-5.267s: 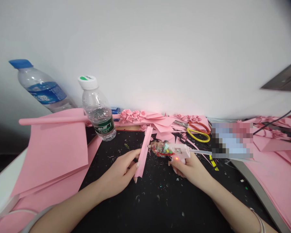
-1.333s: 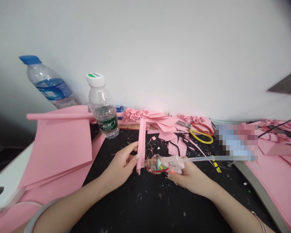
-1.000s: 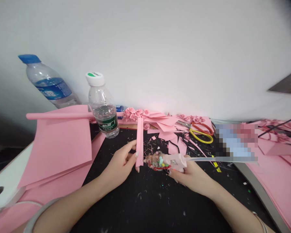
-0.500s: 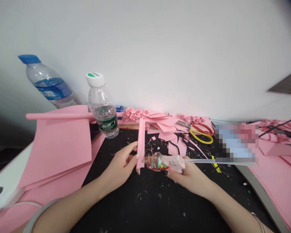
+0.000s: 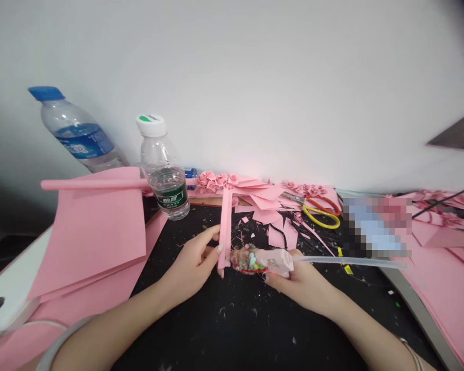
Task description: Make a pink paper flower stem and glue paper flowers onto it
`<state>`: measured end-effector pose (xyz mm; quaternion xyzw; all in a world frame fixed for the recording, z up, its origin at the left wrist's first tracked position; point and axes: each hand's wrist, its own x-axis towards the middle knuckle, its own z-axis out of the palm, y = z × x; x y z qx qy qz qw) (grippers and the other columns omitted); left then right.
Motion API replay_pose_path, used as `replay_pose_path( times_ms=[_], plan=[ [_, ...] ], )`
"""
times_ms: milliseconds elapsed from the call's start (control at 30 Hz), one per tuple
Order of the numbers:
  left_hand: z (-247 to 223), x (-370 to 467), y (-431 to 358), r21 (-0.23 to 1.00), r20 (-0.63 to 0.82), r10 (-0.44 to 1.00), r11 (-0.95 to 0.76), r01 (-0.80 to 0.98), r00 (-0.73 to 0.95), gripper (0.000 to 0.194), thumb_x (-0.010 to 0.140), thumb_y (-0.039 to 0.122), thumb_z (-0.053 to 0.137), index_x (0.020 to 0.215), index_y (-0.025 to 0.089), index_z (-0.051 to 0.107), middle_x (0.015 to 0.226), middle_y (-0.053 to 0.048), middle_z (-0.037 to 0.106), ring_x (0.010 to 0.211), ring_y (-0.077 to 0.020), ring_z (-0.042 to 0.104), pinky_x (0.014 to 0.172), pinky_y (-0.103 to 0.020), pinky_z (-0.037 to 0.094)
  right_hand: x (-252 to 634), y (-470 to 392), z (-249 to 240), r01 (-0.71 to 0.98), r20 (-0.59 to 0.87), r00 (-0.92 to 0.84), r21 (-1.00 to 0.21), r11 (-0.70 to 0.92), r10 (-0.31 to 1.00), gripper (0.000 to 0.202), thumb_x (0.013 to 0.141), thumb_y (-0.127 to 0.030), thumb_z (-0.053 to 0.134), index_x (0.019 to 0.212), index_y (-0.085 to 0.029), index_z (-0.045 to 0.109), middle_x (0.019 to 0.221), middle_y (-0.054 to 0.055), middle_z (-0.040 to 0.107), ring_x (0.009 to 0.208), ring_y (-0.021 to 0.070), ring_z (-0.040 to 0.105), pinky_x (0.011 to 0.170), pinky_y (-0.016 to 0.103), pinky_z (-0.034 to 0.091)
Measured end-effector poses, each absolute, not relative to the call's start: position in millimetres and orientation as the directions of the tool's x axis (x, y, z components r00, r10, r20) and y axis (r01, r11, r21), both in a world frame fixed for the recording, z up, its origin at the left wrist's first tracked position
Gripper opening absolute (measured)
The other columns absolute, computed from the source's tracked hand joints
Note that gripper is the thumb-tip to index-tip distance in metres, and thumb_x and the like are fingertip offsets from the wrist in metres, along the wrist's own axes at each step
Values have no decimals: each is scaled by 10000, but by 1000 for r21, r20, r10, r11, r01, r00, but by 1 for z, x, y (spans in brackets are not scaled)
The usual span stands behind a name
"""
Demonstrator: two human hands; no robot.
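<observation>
My left hand [image 5: 201, 263] is closed on the near end of a folded pink paper strip [image 5: 225, 221], thumb on one side and fingers beneath. The strip points away from me over the black mat. In my right hand [image 5: 303, 283] is a pale pink glue gun [image 5: 278, 261], its front half crusted with colourful lumps. A translucent glue stick [image 5: 344, 261] sticks out of its back to the right. The gun's nozzle end meets the strip's right edge near my left fingertips; whether glue is coming out I cannot make out.
Two water bottles, one blue-capped [image 5: 81, 136] and one white-capped [image 5: 165, 175], stand at the left back. Pink paper roses [image 5: 216, 180] and paper scraps line the wall. Scissors [image 5: 320, 212] lie back right. Pink sheets [image 5: 100, 232] are at left, and a pixelated patch covers something at right.
The glue gun has shifted very slightly left and down along the strip's edge. My left hand and the strip stay nearly still.
</observation>
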<state>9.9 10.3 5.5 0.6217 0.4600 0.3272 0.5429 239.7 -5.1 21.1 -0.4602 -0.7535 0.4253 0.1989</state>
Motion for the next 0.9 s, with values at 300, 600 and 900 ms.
replay_pose_path(
  times_ms=[300, 600, 900],
  plan=[
    [5, 8, 11, 975, -87, 932, 7, 221, 353, 363, 914, 259, 405, 1272, 202, 426, 661, 21, 568, 532, -111, 562, 394, -168, 370, 248, -2, 23, 560, -49, -438, -796, 229, 898, 217, 812, -178, 475, 606, -184, 406, 542, -61, 343, 480, 68, 304, 443, 196, 259],
    [7, 9, 9, 958, -58, 927, -53, 282, 372, 345, 900, 222, 391, 1234, 242, 474, 963, -21, 575, 477, -50, 507, 386, -158, 383, 240, -5, 24, 551, -67, -493, -796, 251, 868, 141, 781, -158, 495, 652, -179, 441, 587, -52, 357, 520, 77, 319, 479, 200, 289],
    [6, 8, 9, 963, -76, 927, -28, 268, 368, 360, 905, 213, 382, 1259, 232, 445, 937, -26, 569, 510, -65, 535, 391, -157, 380, 247, -2, 26, 569, -1, -444, -773, 281, 896, 228, 802, -170, 481, 598, -190, 382, 549, -58, 315, 499, 79, 282, 455, 207, 260]
  ],
)
